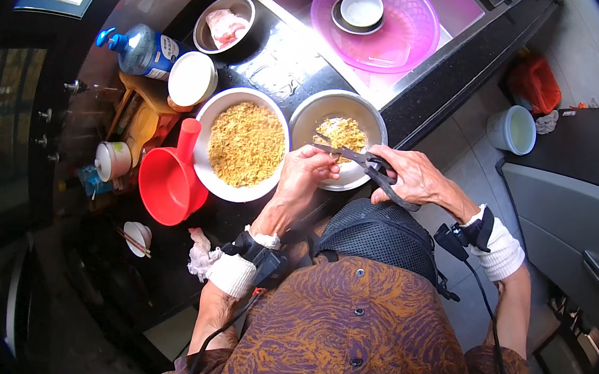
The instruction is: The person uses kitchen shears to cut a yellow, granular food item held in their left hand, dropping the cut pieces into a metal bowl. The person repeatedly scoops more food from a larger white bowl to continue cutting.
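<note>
Black-handled scissors are held in my right hand, their blades parted and pointing left over a metal bowl. Yellow crumbly pieces lie in that bowl. At the bowl's left rim, my left hand has its thumb and fingertips pinched together just under the blades; what is between them is too small to tell. Touching or nearly touching the metal bowl on its left is a white bowl, filled with similar yellow chopped pieces.
A red plastic ladle lies left of the white bowl. Behind stand a metal bowl with raw meat, a lidded white tub and a blue pump bottle. A pink basin holding small bowls sits in the sink.
</note>
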`<state>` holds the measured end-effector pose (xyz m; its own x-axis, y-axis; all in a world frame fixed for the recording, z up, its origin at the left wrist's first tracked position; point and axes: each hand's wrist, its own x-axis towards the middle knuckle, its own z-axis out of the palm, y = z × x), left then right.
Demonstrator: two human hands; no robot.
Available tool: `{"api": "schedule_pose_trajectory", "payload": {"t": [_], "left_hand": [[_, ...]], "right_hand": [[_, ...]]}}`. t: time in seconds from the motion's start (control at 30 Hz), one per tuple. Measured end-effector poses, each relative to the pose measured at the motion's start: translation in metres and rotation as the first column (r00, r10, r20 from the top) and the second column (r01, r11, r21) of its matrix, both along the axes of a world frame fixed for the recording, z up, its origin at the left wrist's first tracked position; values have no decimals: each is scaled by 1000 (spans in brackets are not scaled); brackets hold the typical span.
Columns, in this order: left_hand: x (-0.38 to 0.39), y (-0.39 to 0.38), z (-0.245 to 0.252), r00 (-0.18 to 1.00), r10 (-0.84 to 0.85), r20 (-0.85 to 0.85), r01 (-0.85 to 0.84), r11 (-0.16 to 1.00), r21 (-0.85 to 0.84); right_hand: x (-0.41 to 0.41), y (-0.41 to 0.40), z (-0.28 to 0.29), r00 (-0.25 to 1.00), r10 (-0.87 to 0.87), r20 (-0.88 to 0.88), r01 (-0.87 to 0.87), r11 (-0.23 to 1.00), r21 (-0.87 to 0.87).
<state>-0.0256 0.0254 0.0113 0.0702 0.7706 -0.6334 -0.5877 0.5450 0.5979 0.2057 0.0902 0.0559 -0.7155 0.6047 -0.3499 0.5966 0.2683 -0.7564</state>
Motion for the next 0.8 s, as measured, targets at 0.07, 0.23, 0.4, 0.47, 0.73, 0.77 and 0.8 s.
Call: {"api": "schedule_pose_trajectory", "payload": {"t": [0.07, 0.23, 0.4, 0.47, 0.73, 0.77, 0.8], "left_hand": [[0, 1, 3, 998, -39, -47, 39, 999, -14], [-5, 1, 3, 996, -80, -49, 81, 996, 28], [-5, 1, 0, 994, 73, 77, -74, 997, 5], [-5, 0, -5, 986, 119, 113, -119, 993, -13], [5, 1, -4, 965, 190, 181, -193, 981, 2], [5, 1, -4, 965, 190, 181, -194, 981, 1], [6, 0, -4, 963, 195, 184, -197, 980, -6]], "right_hand": [[-1, -2, -6, 994, -4, -110, 20, 990, 139], [1, 4, 0, 1000, 6, -30, -9, 992, -122], [10, 4, -7, 998, -55, -31, 47, 974, -221], [10, 1, -6, 998, -52, -25, 47, 985, -168], [2, -4, -4, 998, -45, 48, 44, 999, 30], [1, -4, -5, 998, -45, 48, 44, 999, 30], [1, -4, -6, 998, -38, 53, 35, 998, 48]]}}
